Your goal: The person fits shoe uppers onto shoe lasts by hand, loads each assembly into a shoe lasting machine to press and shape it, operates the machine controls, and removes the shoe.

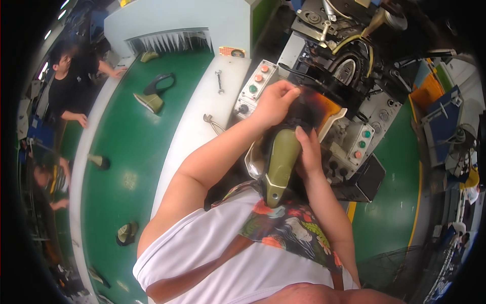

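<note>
The person's right hand (310,154) holds a smooth, olive-green, foot-shaped last (281,159) between the forearms. Farther forward, the left hand (275,104) has its fingertips close together at black material (299,110); whether they grip it cannot be told.

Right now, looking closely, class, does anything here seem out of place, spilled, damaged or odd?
Two tools look out of place: a wrench and pliers lie loose on the white ledge beside the green belt, not stowed away. The olive shoe at the right hand shows no clear damage.
</note>
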The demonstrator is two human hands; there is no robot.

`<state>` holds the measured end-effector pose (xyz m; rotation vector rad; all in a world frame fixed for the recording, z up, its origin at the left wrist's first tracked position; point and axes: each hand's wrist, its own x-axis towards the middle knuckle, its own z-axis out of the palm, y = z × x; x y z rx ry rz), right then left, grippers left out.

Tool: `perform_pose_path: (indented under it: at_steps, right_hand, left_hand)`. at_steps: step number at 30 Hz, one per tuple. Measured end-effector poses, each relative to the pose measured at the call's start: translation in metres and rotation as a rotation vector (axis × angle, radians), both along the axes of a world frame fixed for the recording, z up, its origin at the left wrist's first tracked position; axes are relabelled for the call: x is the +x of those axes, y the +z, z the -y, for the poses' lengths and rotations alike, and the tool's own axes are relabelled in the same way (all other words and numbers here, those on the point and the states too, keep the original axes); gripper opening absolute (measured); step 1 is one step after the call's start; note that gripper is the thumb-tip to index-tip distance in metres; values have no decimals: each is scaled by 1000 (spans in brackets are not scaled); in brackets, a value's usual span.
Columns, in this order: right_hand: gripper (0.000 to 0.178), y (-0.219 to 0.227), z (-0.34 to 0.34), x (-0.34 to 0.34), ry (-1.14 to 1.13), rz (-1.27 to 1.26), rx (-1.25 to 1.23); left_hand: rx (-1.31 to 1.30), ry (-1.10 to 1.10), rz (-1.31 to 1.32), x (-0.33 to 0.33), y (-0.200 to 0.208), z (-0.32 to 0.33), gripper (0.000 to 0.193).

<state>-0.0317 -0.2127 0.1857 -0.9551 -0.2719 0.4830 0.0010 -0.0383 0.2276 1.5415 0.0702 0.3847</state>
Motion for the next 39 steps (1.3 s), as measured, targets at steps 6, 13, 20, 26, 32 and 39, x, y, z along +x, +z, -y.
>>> perform_pose_path:
  at_steps: [6,13,20,26,32,39]
  right_hand:
    - [40,24,11,4,-269,320,-348]
    - [14,161,100,-15,-31,727,172]
    - [18,203,105,-23,302,912,265]
    - [19,193,101,-21,384,855,285]
    - [19,192,101,-20,428,828,290]
    - [20,184,96,-28,448,806,269]
  left_hand:
    - [-76,25,-44,-3,-8,-12,17]
    - [-65,42,-28,-4,-11,-15,18]
    - [-135,26,-50,2,-10,-13,17]
    - [-205,24,-60,-1,-14,-14,16]
    - [-98,63,-62,6,-32,-22,17]
    - [27,108,-52,6,-56,-45,17]
